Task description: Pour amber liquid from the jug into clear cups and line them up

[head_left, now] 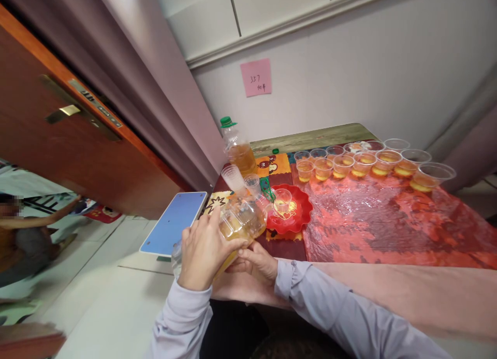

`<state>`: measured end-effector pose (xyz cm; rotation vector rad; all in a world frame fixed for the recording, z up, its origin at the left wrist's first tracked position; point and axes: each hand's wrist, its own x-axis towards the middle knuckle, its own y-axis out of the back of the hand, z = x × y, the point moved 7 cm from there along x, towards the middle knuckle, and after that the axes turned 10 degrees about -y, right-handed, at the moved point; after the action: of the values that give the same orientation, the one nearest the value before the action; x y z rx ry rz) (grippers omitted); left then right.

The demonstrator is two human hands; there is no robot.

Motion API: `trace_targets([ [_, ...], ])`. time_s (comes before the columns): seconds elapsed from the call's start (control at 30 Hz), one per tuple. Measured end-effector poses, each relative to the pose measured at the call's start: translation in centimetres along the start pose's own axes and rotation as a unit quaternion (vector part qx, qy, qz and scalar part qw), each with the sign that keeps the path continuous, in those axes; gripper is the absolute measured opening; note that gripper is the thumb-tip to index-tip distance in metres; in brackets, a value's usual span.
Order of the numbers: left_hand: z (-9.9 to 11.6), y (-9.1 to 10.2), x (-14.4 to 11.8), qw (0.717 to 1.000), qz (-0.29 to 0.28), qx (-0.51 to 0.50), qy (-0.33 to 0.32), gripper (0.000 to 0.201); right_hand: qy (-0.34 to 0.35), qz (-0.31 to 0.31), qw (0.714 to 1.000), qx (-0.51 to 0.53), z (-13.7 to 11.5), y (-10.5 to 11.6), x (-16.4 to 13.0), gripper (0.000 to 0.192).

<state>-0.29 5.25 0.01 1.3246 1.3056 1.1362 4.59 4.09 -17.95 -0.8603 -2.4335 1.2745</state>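
- We take the red scalloped plate as our landmark; one clear plastic cup stands on it, perhaps so the plate would catch drips.
- Just left of the plate we hold the tilted clear plastic bottle, its neck end toward that cup, probably to bring the liquid to the mouth; we cannot tell whether any flows.
- Our left hand is wrapped over the bottle's body, thumb along its side, likely to steady the weight.
- Our right hand grips it from below, thumb against the side, fingers partly hidden, seemingly as a support.
- Behind and left of the plate stand a stack of clear cups and a green-capped bottle.
- To its right and behind, part-filled cups sit close together, presumably to save room.
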Motion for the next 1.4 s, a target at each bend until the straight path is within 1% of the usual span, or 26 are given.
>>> trace_targets([
  [0.3,0.2,0.4,0.1,1.000,-0.007,-0.003,0.003,0.086,0.001,-0.003,1.000,0.004,0.0,0.0,0.0,0.072],
  [0.57,0.4,0.3,0.1,1.000,-0.004,0.007,-0.005,0.080,0.006,-0.004,1.000,0.007,0.1,0.0,0.1,0.073],
  [0.73,0.5,0.4,0.1,1.000,-0.007,0.008,-0.003,0.083,0.008,-0.010,1.000,0.009,-0.2,-0.3,-0.2,0.071],
  [0.93,0.6,0.5,0.3,1.000,-0.005,0.017,-0.006,0.082,0.009,-0.012,1.000,0.014,-0.6,-0.5,-0.3,0.072],
  [1.07,0.8,0.6,0.3,1.000,-0.011,0.016,-0.008,0.080,0.010,-0.008,1.000,0.020,-0.6,-0.5,-0.3,0.069],
  [1.23,1.0,0.8,0.3,0.999,-0.027,0.018,-0.009,0.080,0.012,-0.008,1.000,0.027,-0.6,-0.4,-0.3,0.074],
  [1.4,1.1,1.1,0.4,0.999,-0.035,0.022,-0.010,0.078,0.012,-0.008,0.999,0.030,-0.6,-0.4,-0.3,0.073],
])
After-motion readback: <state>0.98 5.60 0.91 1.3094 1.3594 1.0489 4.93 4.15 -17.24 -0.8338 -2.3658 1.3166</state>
